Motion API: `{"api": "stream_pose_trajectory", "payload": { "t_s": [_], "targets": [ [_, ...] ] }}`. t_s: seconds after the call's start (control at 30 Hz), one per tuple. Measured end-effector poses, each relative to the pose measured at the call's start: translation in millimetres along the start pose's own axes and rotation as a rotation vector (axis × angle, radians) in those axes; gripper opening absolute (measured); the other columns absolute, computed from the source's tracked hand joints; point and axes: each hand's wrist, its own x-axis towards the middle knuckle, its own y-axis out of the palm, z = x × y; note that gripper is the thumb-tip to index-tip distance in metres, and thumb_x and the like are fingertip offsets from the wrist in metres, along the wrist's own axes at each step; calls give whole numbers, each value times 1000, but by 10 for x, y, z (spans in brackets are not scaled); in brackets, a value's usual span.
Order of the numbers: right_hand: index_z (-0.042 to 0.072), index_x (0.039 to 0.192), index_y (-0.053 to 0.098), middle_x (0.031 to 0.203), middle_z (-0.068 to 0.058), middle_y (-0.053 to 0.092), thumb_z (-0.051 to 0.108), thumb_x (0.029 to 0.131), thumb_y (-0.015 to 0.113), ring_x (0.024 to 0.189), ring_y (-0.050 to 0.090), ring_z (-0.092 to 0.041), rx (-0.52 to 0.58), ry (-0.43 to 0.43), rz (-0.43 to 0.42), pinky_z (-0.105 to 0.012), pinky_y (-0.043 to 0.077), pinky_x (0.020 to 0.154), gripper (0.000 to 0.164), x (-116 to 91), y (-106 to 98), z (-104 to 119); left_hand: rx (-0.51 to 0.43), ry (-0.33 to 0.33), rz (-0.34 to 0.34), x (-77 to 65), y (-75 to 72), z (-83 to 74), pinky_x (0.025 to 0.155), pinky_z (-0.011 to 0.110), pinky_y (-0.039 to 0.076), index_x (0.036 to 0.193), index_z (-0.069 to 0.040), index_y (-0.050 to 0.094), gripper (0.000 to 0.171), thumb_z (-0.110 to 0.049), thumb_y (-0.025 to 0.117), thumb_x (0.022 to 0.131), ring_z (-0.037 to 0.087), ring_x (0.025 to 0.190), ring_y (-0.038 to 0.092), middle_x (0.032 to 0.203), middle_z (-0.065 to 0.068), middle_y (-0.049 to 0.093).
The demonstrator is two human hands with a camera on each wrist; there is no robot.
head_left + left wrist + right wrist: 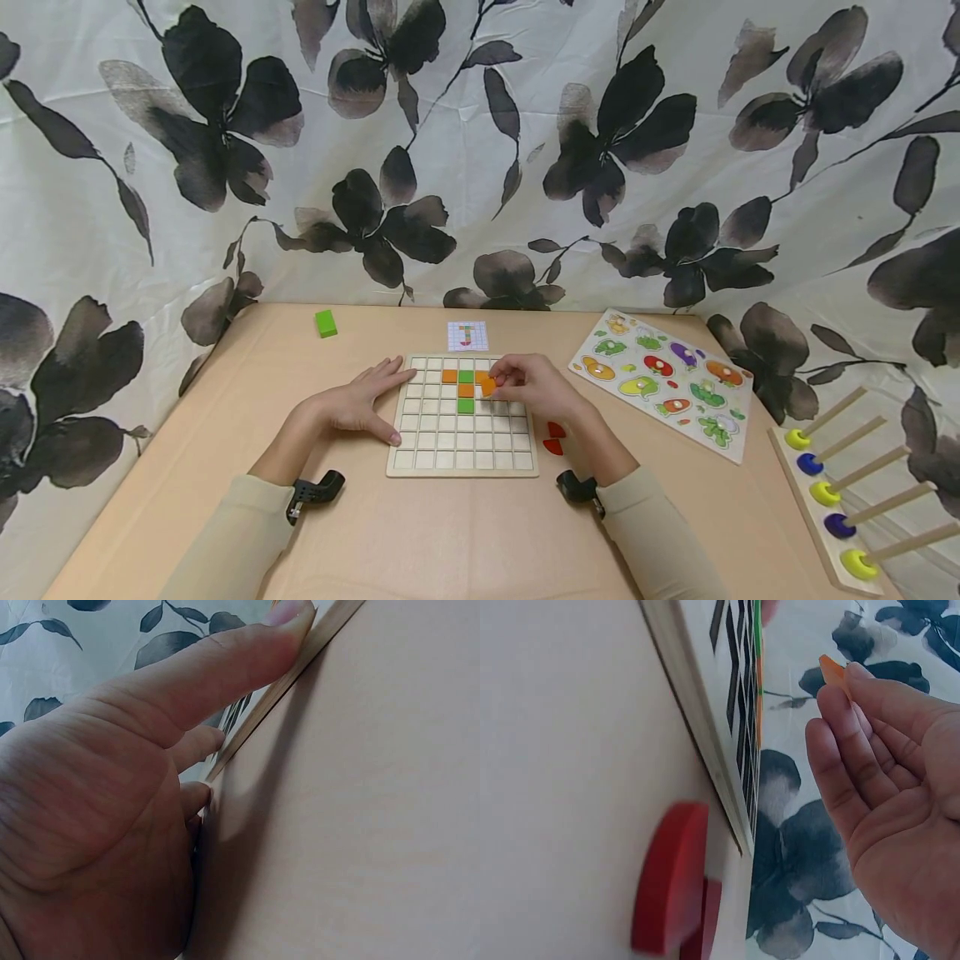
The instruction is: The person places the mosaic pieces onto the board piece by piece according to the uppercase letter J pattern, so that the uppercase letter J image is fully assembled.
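Observation:
A wooden grid board (427, 458) with raised white squares lies on the table. Several orange and green square tiles, among them a green tile (466, 406), fill squares in its upper middle. Between thumb and fingertips, my right hand (536, 385) pinches a small orange piece (489, 387) over the board's upper right part; the fingers partly cover it. In the right wrist view, the orange piece (832, 675) sticks out past the fingertips. My left hand (352, 404) spreads along the board's left edge, thumb (247, 664) and fingertips touching its side.
Two red curved pieces (553, 447) lie right of the board. Behind it sits a pattern card (456, 343), with a green block (326, 323) farther left. A vegetable puzzle board (622, 367) and a peg stand (798, 475) with rings are at the right. A floral cloth (480, 167) hangs behind.

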Motion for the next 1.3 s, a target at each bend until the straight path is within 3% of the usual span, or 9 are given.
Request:
{"api": "stream_pose_trajectory", "payload": {
  "t_s": [0.27, 0.63, 0.93, 1.3],
  "targets": [
    [7, 110, 74, 93, -3, 69, 11, 88, 84, 85, 63, -21, -23, -70, 25, -21, 55, 75, 24, 62, 116, 40, 3, 5, -1, -5, -4, -4, 125, 70, 4, 166, -16, 26, 121, -52, 91, 71, 45, 161, -5, 176, 19, 1],
    [3, 110, 73, 90, 0, 69, 13, 86, 86, 83, 63, -19, -55, -83, 51, -22, 54, 75, 29, 84, 195, 64, 1, 6, 1, 7, -4, 9, 125, 70, 4, 166, -17, 26, 121, -52, 91, 71, 44, 161, -5, 176, 18, 1],
    [11, 104, 73, 88, 0, 68, 13, 88, 84, 83, 62, -17, -14, -50, 108, -22, 53, 73, 21, 70, 273, 53, 10, 7, 6, 11, -4, 16, 125, 70, 4, 166, -17, 26, 119, -52, 90, 72, 44, 161, -5, 176, 18, 0],
    [10, 104, 73, 90, 1, 70, 15, 88, 85, 83, 64, -16, -31, -20, 206, -22, 57, 76, 21, 73, 316, 26, 7, -7, 5, 6, 1, 23, 125, 70, 4, 167, -20, 27, 119, -53, 90, 72, 43, 162, -5, 176, 16, 0]
  ]
}}
